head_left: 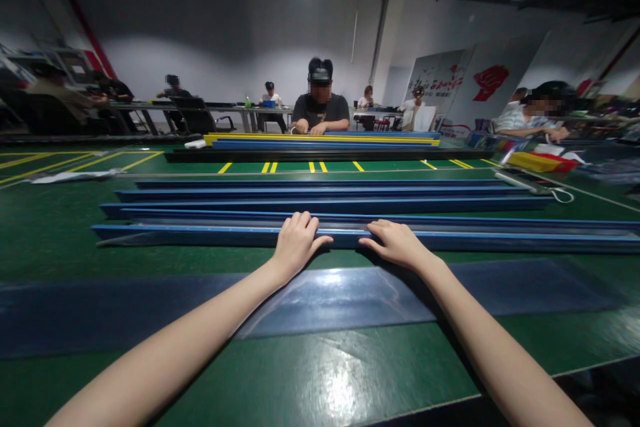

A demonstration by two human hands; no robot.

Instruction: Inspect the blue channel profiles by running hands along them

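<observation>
Both of my hands rest on a long blue channel strip that lies across the green table. My left hand bends its fingers over the strip left of the middle, with the thumb along the near edge. To the right, my right hand grips the same strip in the same way, its thumb pointing left. Nearer to me, a flat translucent bluish sheet lies under my forearms. Several more blue strips lie side by side just beyond my hands.
Further back are a black strip and a yellow strip. A person sits across the table. On the right are a white looped cord, a yellow and red item and another person.
</observation>
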